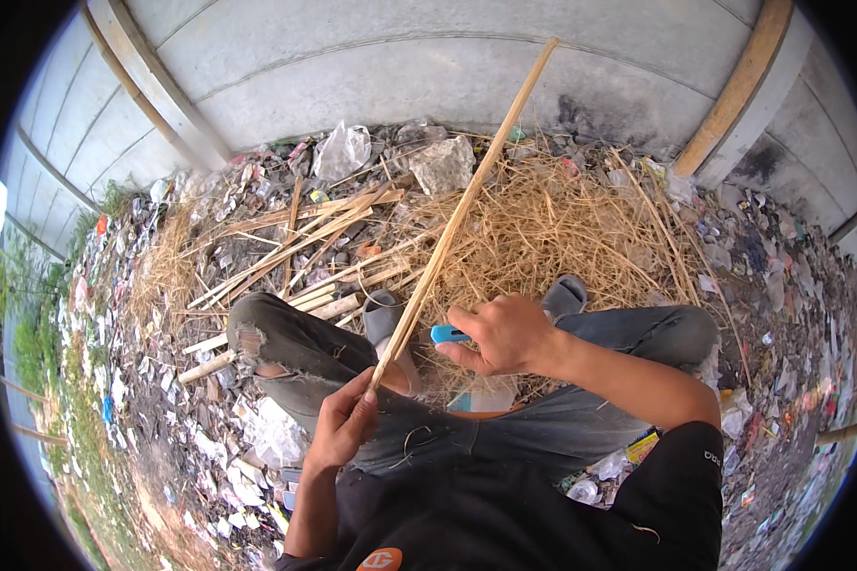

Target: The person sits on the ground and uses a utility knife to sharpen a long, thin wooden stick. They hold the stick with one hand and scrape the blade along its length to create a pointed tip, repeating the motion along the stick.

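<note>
**Shaving a long bamboo strip, held at its near end**

Our left hand (345,419) has its fingers curled shut around the near end of a long, thin bamboo strip (462,214), pinching it between thumb and forefinger just above our lap. Our right hand (505,335) is closed around a small blue-handled knife (446,334); the handle tip shows past the fingers, and we cannot see the blade itself. That hand sits just beside the strip, right of it, and we cannot tell whether the edge is touching the wood.

To do this well, we judge that the left grip should stay firm and low so the strip does not twist, and that the cutting edge should travel along the grain, away from the holding fingers and from our knee (257,333) in torn grey jeans. Light, shallow strokes seem safer than a deep bite, since so slender a piece could split.

The strip's long axis runs from the left hand at the lower middle up and to the right, its free end pointing at the grey panelled wall (371,67). It passes over a grey sandal (383,319) and a heap of dry straw (552,219). More split bamboo pieces (295,238) lie on the littered ground (790,314) toward the wall's left corner.
</note>
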### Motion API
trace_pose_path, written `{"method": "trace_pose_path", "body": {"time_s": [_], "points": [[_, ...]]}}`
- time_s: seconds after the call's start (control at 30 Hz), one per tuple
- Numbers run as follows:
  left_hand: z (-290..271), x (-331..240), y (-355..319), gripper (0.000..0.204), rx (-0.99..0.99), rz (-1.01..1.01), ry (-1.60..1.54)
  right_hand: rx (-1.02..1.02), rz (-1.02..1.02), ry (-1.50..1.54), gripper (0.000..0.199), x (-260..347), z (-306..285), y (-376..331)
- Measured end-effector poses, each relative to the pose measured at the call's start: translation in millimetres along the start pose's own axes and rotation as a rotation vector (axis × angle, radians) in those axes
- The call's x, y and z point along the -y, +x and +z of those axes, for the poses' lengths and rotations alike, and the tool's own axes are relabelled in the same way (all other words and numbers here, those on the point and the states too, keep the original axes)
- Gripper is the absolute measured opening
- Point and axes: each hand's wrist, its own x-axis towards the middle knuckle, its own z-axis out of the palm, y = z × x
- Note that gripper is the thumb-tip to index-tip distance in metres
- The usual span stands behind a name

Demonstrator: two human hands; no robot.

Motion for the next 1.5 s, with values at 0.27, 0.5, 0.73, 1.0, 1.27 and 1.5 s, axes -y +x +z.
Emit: {"method": "trace_pose_path", "body": {"time_s": [0.27, 0.5, 0.73, 1.0, 1.27, 1.5], "points": [[-3.6, 2.4, -2.0, 0.046, 0.042, 0.016, 0.050, -0.044, 0.295, 0.045, 0.047, -30.3, -19.7, 21.5], [-29.2, 9.2, -41.5, 0.046, 0.071, -0.086, 0.211, -0.332, 0.836, -0.171, 0.052, -170.9, -92.4, 10.2], [-26.2, 13.0, -39.4, 0.047, 0.014, -0.070, 0.112, -0.626, 0.506, 0.094, 0.054, -150.5, -92.9, -8.0], [-12.4, 3.4, -20.5, 0.047, -0.031, 0.005, 0.172, -0.476, 0.307, 0.205, 0.059, -73.4, -66.4, 31.9], [-1.2, 5.3, -15.8, 0.046, -0.052, 0.072, 0.292, -0.526, 0.361, 0.444, 0.034, -75.0, -45.9, 41.8], [-2.2, 5.0, -11.4, 0.048, -0.001, 0.081, 0.270, -0.744, 0.522, 1.576, 0.022, -108.0, -66.7, 32.8]]}}
